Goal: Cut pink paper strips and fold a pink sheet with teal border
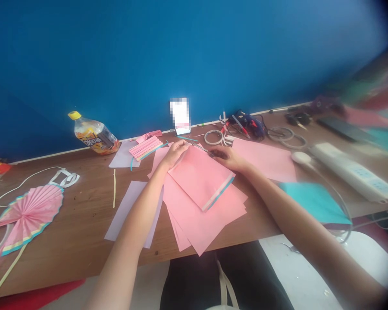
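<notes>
Okay, from my end of the feed: my left hand point(176, 155) is curled over the top corner of a pink paper sheet point(198, 176), though I can't tell if it's really gripping or just resting there. My right hand point(224, 158) is mostly closed, pinching a thin dark tool point(202, 149) whose tip sits over the sheet's top edge. It's too small to say exactly what it is.

The sheet lies flat and a bit crooked on top of a messy pile of pink sheets point(203, 224), with a white band and a teal strip point(219, 193) along its near edge. The pile sits on a wooden desk point(84, 232), with a lilac sheet point(129, 211) just left of it and a teal sheet point(313, 202) off to the right.

Further left is a pleated pink paper fan point(29, 213). Beyond my hands there's a striped pink paper piece point(145, 148), a tape roll point(213, 137), another pink sheet point(265, 159) and a white power strip point(352, 172). At the back, a plastic bottle point(95, 133) lies tipped against a blue wall point(116, 64).
</notes>
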A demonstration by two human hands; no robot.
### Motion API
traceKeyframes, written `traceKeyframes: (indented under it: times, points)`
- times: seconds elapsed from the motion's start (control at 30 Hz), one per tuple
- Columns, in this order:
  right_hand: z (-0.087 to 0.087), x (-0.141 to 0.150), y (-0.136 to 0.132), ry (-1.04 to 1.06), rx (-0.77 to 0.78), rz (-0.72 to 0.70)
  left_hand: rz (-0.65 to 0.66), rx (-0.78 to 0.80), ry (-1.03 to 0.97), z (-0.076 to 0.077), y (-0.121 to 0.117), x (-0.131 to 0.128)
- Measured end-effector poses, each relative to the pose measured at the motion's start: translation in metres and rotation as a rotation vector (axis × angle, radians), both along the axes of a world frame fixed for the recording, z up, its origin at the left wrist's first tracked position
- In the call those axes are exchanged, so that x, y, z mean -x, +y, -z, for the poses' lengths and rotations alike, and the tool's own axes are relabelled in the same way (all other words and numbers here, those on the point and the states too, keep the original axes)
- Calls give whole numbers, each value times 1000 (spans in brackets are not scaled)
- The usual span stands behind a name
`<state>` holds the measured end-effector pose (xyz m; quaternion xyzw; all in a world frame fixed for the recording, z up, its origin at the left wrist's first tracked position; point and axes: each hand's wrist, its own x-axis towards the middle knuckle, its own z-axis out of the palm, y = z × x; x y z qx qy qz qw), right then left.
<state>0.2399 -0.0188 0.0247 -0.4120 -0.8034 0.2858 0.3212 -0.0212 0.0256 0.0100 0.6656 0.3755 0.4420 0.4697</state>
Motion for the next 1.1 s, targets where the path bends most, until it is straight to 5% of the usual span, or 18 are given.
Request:
traceKeyframes:
  times: [1.1]
  points:
    - [-6, 3, -6, 21, 53, -14, 63, -28, -17, 3, 2, 1]
